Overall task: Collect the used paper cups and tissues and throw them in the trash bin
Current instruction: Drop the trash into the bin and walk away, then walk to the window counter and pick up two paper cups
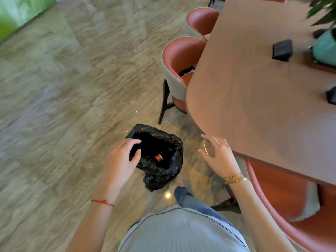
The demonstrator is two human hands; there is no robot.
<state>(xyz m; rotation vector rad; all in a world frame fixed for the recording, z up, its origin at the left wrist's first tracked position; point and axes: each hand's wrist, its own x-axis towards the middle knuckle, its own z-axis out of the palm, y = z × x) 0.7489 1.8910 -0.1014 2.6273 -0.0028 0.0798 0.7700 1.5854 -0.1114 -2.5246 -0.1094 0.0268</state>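
A trash bin lined with a black plastic bag point(163, 171) stands on the floor just in front of me. Inside it lies an orange paper cup point(159, 158), partly sunk in the dark liner. My left hand point(121, 160) hovers at the bin's left rim with the fingers curled and apart, holding nothing. My right hand point(218, 155) is spread open in the air to the right of the bin, close to the table's rounded corner, with nothing in it. No tissues show in this view.
A brown table point(254, 88) fills the right side, carrying a small black box point(282, 50), a teal plant pot point(325, 50) and another dark item point(331, 97). Pink-and-grey chairs point(178, 70) are tucked along its left edge. Another chair point(291, 206) stands at lower right. Marbled floor point(63, 106) spreads to the left.
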